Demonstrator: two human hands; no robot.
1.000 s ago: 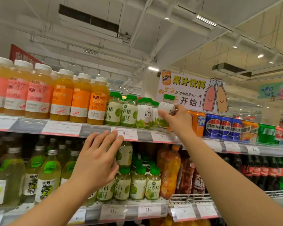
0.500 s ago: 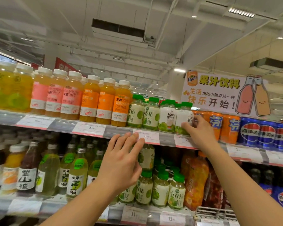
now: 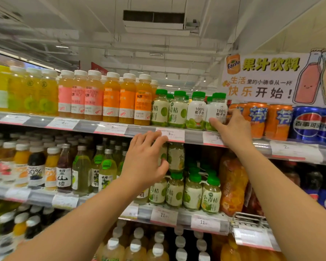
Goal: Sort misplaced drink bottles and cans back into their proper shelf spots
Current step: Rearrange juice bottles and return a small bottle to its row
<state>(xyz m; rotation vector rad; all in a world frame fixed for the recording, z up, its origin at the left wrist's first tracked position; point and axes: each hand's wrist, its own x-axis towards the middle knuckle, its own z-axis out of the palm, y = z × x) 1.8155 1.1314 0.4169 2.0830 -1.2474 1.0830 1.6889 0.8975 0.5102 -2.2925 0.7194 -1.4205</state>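
Two bare forearms reach up into a supermarket drinks display. The left hand [image 3: 146,162], nearer the camera, is raised palm-forward with fingers spread loosely apart, holding nothing, its fingertips at the price tag [image 3: 170,135] on the upper shelf edge [image 3: 193,137]. Farther in and to its upper right, the right hand [image 3: 231,129] is closed around the lower side of a green-capped coconut water bottle [image 3: 216,112], standing upright beside its twin, with orange cans [image 3: 257,119] just beyond the knuckles.
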